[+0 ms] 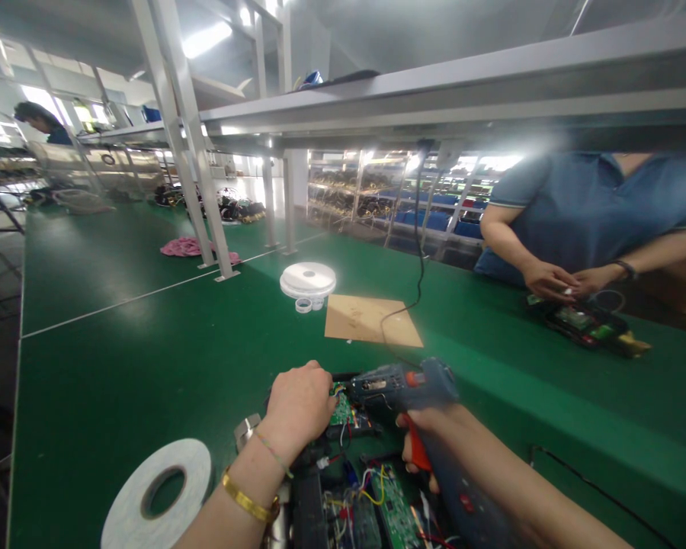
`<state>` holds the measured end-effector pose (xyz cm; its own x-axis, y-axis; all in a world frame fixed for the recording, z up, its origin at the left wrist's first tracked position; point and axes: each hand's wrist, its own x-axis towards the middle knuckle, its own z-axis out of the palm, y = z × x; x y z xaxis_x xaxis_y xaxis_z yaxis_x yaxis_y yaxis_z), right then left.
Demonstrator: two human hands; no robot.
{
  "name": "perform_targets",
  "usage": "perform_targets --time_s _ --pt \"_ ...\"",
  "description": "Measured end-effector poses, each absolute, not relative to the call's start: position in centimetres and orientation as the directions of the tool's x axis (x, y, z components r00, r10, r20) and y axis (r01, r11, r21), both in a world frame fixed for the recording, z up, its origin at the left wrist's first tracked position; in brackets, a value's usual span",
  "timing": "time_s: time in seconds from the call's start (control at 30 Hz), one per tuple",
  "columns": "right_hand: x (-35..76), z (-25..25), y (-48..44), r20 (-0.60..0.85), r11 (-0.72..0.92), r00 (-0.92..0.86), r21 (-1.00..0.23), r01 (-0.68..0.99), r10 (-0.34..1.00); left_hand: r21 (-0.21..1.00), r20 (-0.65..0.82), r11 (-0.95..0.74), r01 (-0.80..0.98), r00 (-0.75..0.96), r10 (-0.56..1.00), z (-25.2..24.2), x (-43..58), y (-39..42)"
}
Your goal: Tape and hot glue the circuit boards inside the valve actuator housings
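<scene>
My right hand [426, 442] is wrapped round the handle of a blue hot glue gun [397, 385], its fingers by the red trigger [417, 442]. The gun's nozzle points left, close to a small green circuit board [341, 412] in an opened black electronic device [309, 507]. Over the upper left of that device, my left hand [300, 400] is closed beside the board; its fingertips and whatever they grip are hidden. Nearer to me, a longer green circuit board [397, 507] lies among red, white and yellow wires. A metal cylinder [245, 433] sticks out at the left.
A large white tape roll [197, 476] lies left of my forearm. Beyond the device are a cardboard sheet [369, 319], a white disc-shaped roll [307, 280] and the hanging cord [421, 252]. Opposite, a co-worker's hands [552, 282] handle another device [588, 324]. A shelf [434, 95] spans overhead.
</scene>
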<state>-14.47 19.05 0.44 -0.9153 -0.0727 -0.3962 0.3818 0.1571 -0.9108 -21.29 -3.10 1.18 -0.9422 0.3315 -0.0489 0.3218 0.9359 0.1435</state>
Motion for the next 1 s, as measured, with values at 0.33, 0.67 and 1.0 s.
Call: perform_targets --time_s 0.33,0.67,1.0 --pt "-14.16 0.74 18.56 -0.383 0.153 -0.923 -0.915 0.373 -0.040 0.142 -0.053 0.936 0.323 -0.941 0.333 1.15 -21.45 -3.04" --pt "-14.48 0.74 18.90 -0.380 0.193 -0.923 -0.912 0.362 -0.063 0.152 -0.045 0.934 0.322 -0.942 0.332 1.12 -21.37 -3.14" --pt "-13.80 0.60 19.11 -0.426 0.116 -0.905 -0.899 0.423 -0.001 0.168 -0.046 0.931 0.324 -0.941 0.336 1.08 -21.36 -3.15"
